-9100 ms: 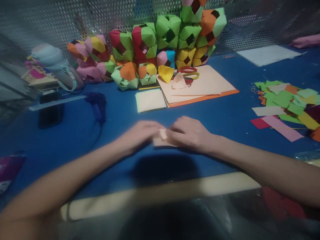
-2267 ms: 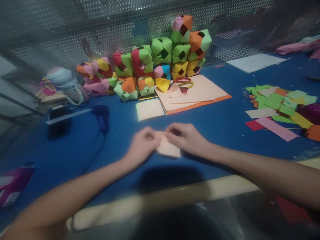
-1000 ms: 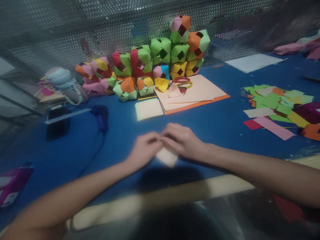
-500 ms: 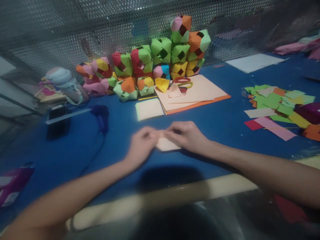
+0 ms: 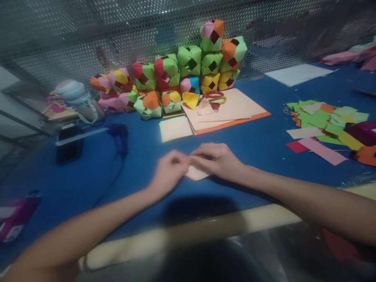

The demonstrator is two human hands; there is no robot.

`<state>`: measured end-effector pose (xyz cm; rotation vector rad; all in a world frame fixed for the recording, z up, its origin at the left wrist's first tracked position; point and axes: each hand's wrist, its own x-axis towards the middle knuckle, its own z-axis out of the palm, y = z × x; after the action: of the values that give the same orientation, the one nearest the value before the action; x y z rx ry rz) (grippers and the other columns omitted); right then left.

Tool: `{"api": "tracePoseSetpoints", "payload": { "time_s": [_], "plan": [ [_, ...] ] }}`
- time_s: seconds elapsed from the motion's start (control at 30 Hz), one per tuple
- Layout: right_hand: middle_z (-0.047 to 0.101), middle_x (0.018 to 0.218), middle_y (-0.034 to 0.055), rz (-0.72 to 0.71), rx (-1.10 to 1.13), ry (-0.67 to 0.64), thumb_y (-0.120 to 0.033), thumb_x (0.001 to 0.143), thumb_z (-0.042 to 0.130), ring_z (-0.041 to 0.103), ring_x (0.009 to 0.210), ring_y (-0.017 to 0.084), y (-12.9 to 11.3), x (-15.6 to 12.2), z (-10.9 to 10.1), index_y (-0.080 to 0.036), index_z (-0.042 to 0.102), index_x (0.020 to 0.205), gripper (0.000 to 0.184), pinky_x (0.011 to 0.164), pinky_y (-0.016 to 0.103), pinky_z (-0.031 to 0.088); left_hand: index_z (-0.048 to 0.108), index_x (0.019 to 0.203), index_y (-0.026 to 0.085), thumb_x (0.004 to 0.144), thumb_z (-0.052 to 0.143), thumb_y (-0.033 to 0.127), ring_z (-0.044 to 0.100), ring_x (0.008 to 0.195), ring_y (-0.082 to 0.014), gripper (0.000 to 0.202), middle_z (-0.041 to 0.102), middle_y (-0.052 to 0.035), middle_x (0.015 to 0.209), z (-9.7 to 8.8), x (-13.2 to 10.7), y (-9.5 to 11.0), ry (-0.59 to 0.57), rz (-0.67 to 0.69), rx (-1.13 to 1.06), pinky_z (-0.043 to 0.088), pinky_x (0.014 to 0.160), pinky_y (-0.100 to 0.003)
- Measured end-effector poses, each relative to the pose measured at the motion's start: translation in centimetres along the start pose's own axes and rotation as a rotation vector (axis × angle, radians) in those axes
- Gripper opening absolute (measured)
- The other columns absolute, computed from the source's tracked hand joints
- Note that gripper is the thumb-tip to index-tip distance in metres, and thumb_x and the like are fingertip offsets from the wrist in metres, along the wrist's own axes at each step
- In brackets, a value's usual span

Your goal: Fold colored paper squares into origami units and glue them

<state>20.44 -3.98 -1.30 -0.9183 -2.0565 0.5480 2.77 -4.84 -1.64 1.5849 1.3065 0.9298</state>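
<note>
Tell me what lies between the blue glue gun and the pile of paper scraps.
Between the glue gun and the scrap pile, the head view shows a stack of square papers, then the larger peach sheets.

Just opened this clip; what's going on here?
A person's left hand and right hand together hold a small pale paper at a blue table. Behind it, folded paper shapes stand stacked and scissors lie on larger sheets. Colored paper pieces are heaped to the right.
</note>
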Motion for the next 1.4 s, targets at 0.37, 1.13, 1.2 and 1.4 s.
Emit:
{"api": "tracePoseSetpoints", "payload": {
  "time_s": [0.37, 1.13, 1.2, 1.4],
  "plan": [
    [0.072, 0.082, 0.0048, 0.060, -0.040, -0.024, -0.023, 0.080, 0.063, 0.064, 0.073, 0.015, -0.21, -0.01, -0.38, -0.017, 0.071, 0.085, 0.011, 0.066, 0.026, 0.042, 0.052, 0.060, 0.016, 0.069, 0.062, 0.019, 0.054, 0.071, -0.0119, 0.013, 0.062, 0.0004, 0.077, -0.03, -0.11, -0.25, 0.053, 0.076, 0.024, 0.042, 0.069, -0.025],
    [0.056, 0.065, -0.0017, 0.166, 0.057, 0.154, -0.015, 0.077, 0.052, 0.049, 0.059, 0.010, -0.60, 0.26, 0.32, -0.017, 0.053, 0.074, 0.004, 0.057, 0.021, 0.040, 0.056, 0.073, 0.016, 0.066, 0.064, 0.025, 0.050, 0.064, -0.0109, 0.013, 0.059, 0.0020, 0.071, 0.14, 0.16, 0.05, 0.056, -0.103, -0.100, 0.039, 0.060, -0.022],
    [0.054, 0.064, -0.0022, 0.124, 0.055, 0.167, -0.013, 0.077, 0.052, 0.049, 0.060, 0.010, -0.61, 0.18, 0.38, -0.018, 0.051, 0.072, 0.007, 0.058, 0.021, 0.039, 0.056, 0.071, 0.016, 0.066, 0.064, 0.026, 0.050, 0.064, -0.0108, 0.014, 0.058, 0.0023, 0.070, 0.18, 0.06, 0.21, 0.062, -0.104, -0.093, 0.039, 0.060, -0.022],
    [0.054, 0.070, 0.0011, -0.081, -0.034, 0.165, -0.009, 0.080, 0.049, 0.049, 0.066, 0.012, -0.46, -0.08, 0.58, -0.019, 0.047, 0.070, 0.014, 0.062, 0.025, 0.038, 0.055, 0.069, 0.016, 0.069, 0.064, 0.030, 0.049, 0.067, -0.0107, 0.017, 0.058, 0.0014, 0.073, 0.19, 0.05, 0.29, 0.044, -0.102, -0.104, 0.039, 0.062, -0.022]
  ]
}}
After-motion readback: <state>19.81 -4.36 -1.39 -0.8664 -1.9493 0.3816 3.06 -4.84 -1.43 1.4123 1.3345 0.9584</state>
